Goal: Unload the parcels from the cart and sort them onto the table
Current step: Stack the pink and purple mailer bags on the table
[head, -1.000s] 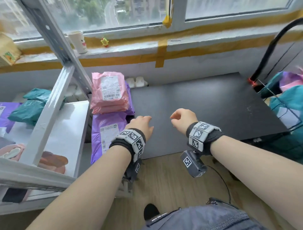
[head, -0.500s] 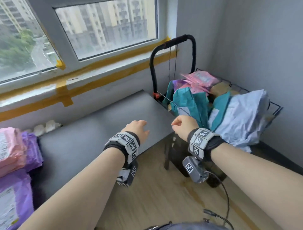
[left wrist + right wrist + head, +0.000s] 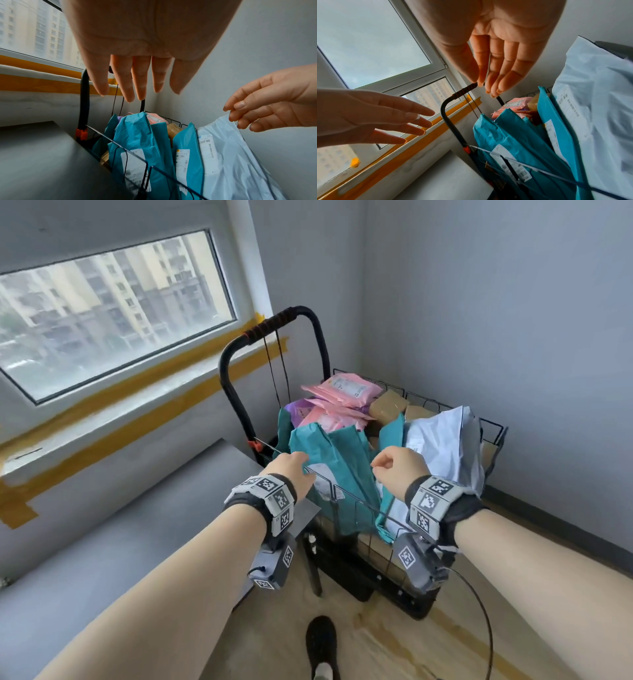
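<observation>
A black wire cart (image 3: 356, 503) stands in the room's corner, packed with parcels. Several teal mailers (image 3: 337, 460) stand upright at its near side, with a large pale blue-white bag (image 3: 448, 446) to their right. Pink parcels (image 3: 342, 388), a purple one and brown boxes lie behind. My left hand (image 3: 298, 463) hovers over the cart's near-left rim with straight fingers (image 3: 130, 83), holding nothing. My right hand (image 3: 382, 467) hangs above the teal mailers beside the pale bag (image 3: 231, 155), fingers loosely bent (image 3: 493, 81) and empty. The dark table (image 3: 137, 525) lies to the left.
The cart's black handle (image 3: 270, 326) rises at its far left, against the taped windowsill (image 3: 102, 419). Grey walls close in behind and right of the cart. The table's corner nearly touches the cart. Wooden floor and my shoe (image 3: 322, 642) are below.
The view has swung right, from the sorted parcels on the table to the cart. Both empty hands have moved from over the table to above the cart's near rim.
</observation>
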Motion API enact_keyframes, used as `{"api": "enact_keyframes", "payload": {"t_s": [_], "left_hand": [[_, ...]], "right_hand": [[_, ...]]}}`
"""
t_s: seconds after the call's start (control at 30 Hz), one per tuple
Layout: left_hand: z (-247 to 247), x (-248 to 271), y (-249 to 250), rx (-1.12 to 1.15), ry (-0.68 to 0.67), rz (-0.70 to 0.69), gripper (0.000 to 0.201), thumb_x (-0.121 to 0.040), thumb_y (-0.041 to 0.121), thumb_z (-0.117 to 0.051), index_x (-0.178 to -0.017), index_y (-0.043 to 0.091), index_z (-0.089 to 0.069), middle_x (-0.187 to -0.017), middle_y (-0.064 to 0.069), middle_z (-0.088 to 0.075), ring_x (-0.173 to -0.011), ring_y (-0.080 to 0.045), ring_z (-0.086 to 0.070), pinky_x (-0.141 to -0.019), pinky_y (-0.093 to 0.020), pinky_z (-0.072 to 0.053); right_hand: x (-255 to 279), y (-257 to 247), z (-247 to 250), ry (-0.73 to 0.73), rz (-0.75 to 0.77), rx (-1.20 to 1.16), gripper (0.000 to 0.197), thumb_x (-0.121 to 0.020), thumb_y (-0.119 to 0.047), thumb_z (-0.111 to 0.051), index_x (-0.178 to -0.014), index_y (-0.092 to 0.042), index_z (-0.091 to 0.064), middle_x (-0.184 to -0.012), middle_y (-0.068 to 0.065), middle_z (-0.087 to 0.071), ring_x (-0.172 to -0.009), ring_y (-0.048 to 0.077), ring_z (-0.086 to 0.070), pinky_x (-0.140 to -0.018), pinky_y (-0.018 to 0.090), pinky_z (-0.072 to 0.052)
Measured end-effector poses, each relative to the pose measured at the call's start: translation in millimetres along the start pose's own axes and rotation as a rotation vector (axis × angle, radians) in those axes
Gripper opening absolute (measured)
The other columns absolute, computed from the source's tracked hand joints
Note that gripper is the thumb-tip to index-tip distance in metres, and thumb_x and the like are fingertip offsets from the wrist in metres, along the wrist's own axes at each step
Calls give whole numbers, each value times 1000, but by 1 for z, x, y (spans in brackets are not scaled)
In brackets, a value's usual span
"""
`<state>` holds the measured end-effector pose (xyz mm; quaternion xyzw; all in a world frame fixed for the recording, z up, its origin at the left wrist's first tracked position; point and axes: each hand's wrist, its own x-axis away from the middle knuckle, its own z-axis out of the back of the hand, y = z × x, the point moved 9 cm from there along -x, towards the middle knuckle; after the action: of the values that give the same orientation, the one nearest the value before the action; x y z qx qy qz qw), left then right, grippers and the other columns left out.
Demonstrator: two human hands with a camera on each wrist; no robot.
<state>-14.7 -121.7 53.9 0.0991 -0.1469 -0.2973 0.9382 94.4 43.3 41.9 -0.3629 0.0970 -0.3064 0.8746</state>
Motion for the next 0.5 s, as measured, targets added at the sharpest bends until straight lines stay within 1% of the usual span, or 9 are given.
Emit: {"api": "enact_keyframes", "payload": {"t_s": [0.07, 0.13, 0.23, 0.3, 0.37, 0.43, 0.5], "left_hand": [[7, -32, 2, 0, -10, -16, 45, -94, 29, -47, -138, 18, -44, -132, -9, -53, -111, -27, -57, -91, -31, -46], [16, -64, 3, 7, -19, -30, 47, -95, 29, -47, -141, 18, -41, -137, -9, -49, -116, -27, -55, -94, -31, -44], [29, -122, -1, 21, -22, -59, 47, -95, 29, -47, -139, 15, -42, -134, -9, -53, -115, -27, -56, -90, -30, -44], [39, -160, -6, 15, -29, -67, 47, -95, 29, -47, -139, 14, -42, -136, -9, -52, -119, -27, -53, -92, -30, -43], [51, -192, -7, 0, -16, -103, 42, -95, 25, -46, -135, 12, -47, -133, -9, -54, -116, -28, -54, -89, -28, -42], [59, -219, -7, -16, -22, -144, 39, -95, 21, -45, -133, 11, -49, -128, -9, -55, -111, -28, -56, -86, -27, -43], [60, -248, -8, -43, -59, -155, 37, -95, 22, -44, -129, 9, -54, -124, -10, -59, -108, -29, -57, -87, -31, -46]], "right_hand": [[-27, -1, 3, 18, -11, -5, 13, -87, -11, -56, -94, -11, -66, -99, 4, -68, -96, 21, -61, -80, 23, -44], [-58, -4, 4, 36, -17, -3, 14, -86, -10, -55, -94, -12, -67, -100, 4, -69, -97, 22, -61, -81, 24, -44], [-111, -11, 2, 63, -44, 11, 15, -86, -10, -56, -93, -12, -68, -100, 4, -70, -97, 23, -62, -79, 22, -43], [-147, -16, -3, 72, -67, 22, 14, -86, -10, -56, -93, -12, -68, -100, 5, -70, -97, 23, -62, -75, 20, -41], [-179, -19, -8, 65, -101, 32, 15, -87, -10, -55, -95, -11, -68, -102, 5, -69, -97, 23, -61, -73, 19, -38], [-204, -20, -12, 54, -134, 45, 17, -88, -10, -55, -97, -10, -69, -104, 5, -69, -99, 23, -61, -75, 20, -39], [-230, -18, -15, 60, -167, 55, 16, -88, -10, -56, -96, -11, -69, -104, 6, -69, -100, 24, -61, -81, 23, -44]]}}
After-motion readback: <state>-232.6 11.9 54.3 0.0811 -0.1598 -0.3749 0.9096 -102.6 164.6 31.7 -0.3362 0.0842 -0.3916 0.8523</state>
